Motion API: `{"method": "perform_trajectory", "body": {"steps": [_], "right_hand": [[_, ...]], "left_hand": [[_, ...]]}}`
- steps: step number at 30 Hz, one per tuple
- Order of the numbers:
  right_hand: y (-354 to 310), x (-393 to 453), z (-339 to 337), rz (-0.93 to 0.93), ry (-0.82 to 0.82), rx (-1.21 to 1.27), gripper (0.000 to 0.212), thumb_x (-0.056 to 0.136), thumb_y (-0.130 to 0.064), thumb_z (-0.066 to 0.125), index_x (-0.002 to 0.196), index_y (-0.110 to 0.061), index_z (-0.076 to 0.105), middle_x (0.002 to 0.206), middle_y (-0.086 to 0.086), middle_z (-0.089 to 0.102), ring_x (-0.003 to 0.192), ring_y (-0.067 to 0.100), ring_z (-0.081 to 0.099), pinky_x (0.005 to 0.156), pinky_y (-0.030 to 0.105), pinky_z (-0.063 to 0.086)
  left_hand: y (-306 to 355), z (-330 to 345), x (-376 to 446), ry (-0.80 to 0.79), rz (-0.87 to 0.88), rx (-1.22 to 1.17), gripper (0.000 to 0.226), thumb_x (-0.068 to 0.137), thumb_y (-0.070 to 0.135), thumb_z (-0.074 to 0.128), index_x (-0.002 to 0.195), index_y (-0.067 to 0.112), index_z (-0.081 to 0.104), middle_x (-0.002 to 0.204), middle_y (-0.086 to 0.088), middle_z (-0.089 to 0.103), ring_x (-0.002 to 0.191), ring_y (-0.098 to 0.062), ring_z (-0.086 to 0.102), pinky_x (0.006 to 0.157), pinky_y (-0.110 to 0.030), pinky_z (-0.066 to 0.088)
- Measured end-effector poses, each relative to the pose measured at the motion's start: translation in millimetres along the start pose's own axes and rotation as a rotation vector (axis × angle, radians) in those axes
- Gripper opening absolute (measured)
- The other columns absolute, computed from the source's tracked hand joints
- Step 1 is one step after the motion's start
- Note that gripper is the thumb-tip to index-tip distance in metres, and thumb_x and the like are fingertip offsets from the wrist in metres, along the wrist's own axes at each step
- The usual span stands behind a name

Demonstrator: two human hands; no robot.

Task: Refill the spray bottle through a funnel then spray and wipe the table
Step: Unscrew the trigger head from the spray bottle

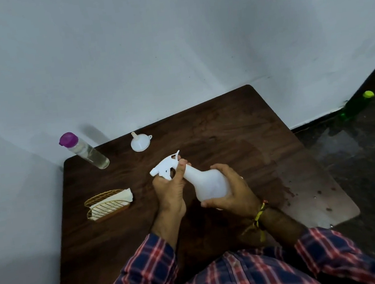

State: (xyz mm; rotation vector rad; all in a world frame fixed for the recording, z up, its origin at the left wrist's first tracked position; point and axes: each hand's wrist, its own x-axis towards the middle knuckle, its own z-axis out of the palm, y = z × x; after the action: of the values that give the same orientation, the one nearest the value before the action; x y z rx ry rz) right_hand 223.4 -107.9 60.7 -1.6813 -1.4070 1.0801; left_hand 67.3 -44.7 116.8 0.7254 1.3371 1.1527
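Plaid sleeves [136,275] in red, white and navy fill the bottom of the frame, and both forearms reach up from them over a dark wooden table [226,123]. Near the centre of the frame the person holds a white spray bottle [207,183] above the tabletop, tilted so its trigger head points to the upper left. His left hand [170,191] curls round the neck just under the trigger head, thumb pressed along the collar. His right hand [231,189] wraps the fat lower body of the bottle from the right side, fingers curved underneath it; a yellow and dark thread band [260,215] sits on that wrist.

Above the bottle, toward the upper middle of the table, a small white funnel [139,141] rests wide mouth down, spout pointing up, well apart from the hands. At the upper left corner of the table stands a clear bottle [86,152] with a purple cap, holding a clear liquid. Left of the hands, a gold wire holder [107,206] keeps a folded white napkin [118,198] upright.

Toward the right edge the tabletop shows a pale sheen with scattered droplets [315,193]. On the dark floor at the far right stands a green bottle [354,106] with a yellow-green cap.
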Motion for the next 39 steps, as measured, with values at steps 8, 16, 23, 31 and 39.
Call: {"method": "perform_trajectory", "body": {"steps": [8, 16, 23, 31, 39], "right_hand": [[-4, -3, -13, 0.155, -0.185, 0.413, 0.073, 0.067, -0.039, 0.087, 0.128, -0.025, 0.050, 0.127, 0.001, 0.059, 0.112, 0.020, 0.063, 0.085, 0.035, 0.059], [-25, -2, -16, 0.376, -0.317, 0.687, 0.058, 0.087, -0.046, 0.066, 0.132, -0.011, 0.054, 0.119, 0.014, 0.064, 0.094, 0.022, 0.067, 0.065, 0.031, 0.059], [-35, -1, -11, 0.161, -0.239, 0.360, 0.098, 0.067, -0.046, 0.086, 0.145, -0.026, 0.031, 0.134, -0.003, 0.048, 0.111, 0.012, 0.058, 0.083, 0.026, 0.058], [-36, -9, -14, 0.122, -0.203, 0.345, 0.086, 0.065, -0.045, 0.086, 0.136, -0.027, 0.040, 0.128, -0.002, 0.053, 0.110, 0.012, 0.060, 0.078, 0.022, 0.056], [-42, -14, -22, 0.093, -0.215, 0.168, 0.104, 0.049, -0.060, 0.088, 0.136, -0.037, 0.035, 0.130, -0.011, 0.048, 0.115, 0.011, 0.056, 0.089, 0.033, 0.057]], "left_hand": [[6, -15, -1, -0.019, 0.001, -0.047, 0.033, 0.083, 0.009, 0.071, 0.115, 0.001, 0.064, 0.105, -0.019, 0.072, 0.098, -0.032, 0.071, 0.088, -0.051, 0.055], [9, -28, -4, 0.005, -0.043, -0.166, 0.038, 0.084, 0.007, 0.070, 0.120, -0.002, 0.061, 0.108, -0.019, 0.071, 0.100, -0.032, 0.070, 0.087, -0.048, 0.056], [14, -33, -1, 0.074, -0.059, -0.228, 0.035, 0.082, 0.011, 0.073, 0.115, 0.005, 0.063, 0.108, -0.018, 0.071, 0.099, -0.029, 0.071, 0.083, -0.047, 0.058], [19, -28, -6, 0.067, -0.085, -0.248, 0.036, 0.084, 0.011, 0.072, 0.118, 0.002, 0.062, 0.109, -0.018, 0.071, 0.097, -0.029, 0.071, 0.083, -0.045, 0.058], [25, -22, -14, 0.034, -0.067, -0.173, 0.035, 0.083, 0.012, 0.072, 0.116, 0.001, 0.063, 0.105, -0.019, 0.072, 0.099, -0.033, 0.070, 0.088, -0.048, 0.056]]}}
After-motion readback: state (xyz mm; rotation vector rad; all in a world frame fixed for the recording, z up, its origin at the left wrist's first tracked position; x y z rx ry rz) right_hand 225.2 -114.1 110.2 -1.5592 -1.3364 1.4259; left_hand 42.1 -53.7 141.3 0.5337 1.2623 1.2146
